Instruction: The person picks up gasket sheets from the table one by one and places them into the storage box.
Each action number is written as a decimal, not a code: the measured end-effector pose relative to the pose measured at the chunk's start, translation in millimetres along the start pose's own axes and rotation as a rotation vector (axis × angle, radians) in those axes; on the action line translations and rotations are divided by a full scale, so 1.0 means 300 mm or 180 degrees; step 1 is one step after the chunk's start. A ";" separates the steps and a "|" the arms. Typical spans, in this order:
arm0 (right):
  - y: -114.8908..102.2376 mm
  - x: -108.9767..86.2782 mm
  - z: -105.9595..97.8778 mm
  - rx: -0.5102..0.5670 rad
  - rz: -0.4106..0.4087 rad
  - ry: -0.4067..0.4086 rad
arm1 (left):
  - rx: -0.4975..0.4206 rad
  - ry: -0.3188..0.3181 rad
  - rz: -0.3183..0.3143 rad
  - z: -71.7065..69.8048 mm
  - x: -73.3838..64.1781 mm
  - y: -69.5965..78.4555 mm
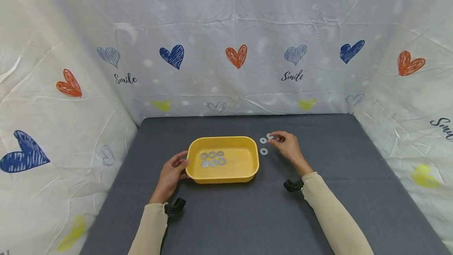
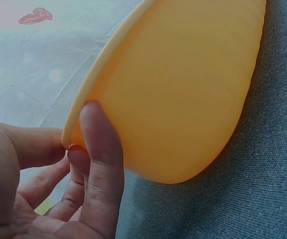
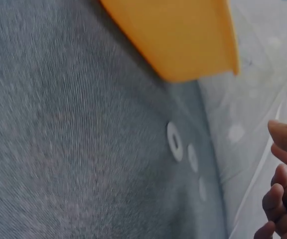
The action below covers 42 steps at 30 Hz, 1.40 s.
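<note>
My left hand [image 1: 170,173] grips the left end of a yellow plastic tray [image 1: 222,179], its fingers and thumb pinching the rim [image 2: 86,89] in the left wrist view. Inside the tray several flat metal washers [image 1: 213,163] lie in two rows toward the left. Just right of the tray, on the grey cloth, are three more washers [image 1: 264,151], also seen as pale rings [image 3: 174,141] in the right wrist view. My right hand [image 1: 288,145] hovers by the farthest loose washer [image 1: 270,135], fingers loosely bent, with nothing visible between them in the right wrist view.
A dark grey cloth [image 1: 226,215] covers the table. White sheets [image 1: 262,15] printed with hearts hang behind it and on both sides. Each wrist wears a black strap [image 1: 293,185].
</note>
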State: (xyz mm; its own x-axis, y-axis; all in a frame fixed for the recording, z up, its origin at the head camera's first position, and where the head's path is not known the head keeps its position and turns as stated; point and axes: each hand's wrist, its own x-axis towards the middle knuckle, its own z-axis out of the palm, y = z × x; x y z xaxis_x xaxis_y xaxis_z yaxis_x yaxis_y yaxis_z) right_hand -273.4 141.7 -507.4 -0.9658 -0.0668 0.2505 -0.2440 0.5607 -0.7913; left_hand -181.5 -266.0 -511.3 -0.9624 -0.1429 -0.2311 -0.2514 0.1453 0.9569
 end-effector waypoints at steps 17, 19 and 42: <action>0.074 0.075 0.029 -0.0279 0.0318 -0.0157 | 0.0010 -0.0007 0.0019 -0.007 -0.002 -0.001; 0.079 0.086 0.032 -0.0293 0.0337 -0.0177 | 0.0007 -0.0017 0.0026 -0.008 -0.002 -0.002; 0.124 0.132 0.071 -0.0683 0.0634 -0.0422 | 0.0024 0.0021 -0.0003 -0.005 -0.002 0.000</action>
State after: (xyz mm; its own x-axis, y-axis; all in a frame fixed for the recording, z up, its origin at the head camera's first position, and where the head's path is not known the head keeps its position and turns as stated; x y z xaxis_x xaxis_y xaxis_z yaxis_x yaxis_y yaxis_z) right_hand -322.6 142.5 -538.7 -0.9992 -0.0375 0.0164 -0.0386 0.7339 -0.6781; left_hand -180.6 -267.5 -510.8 -0.9614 -0.1495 -0.2310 -0.2532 0.1525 0.9553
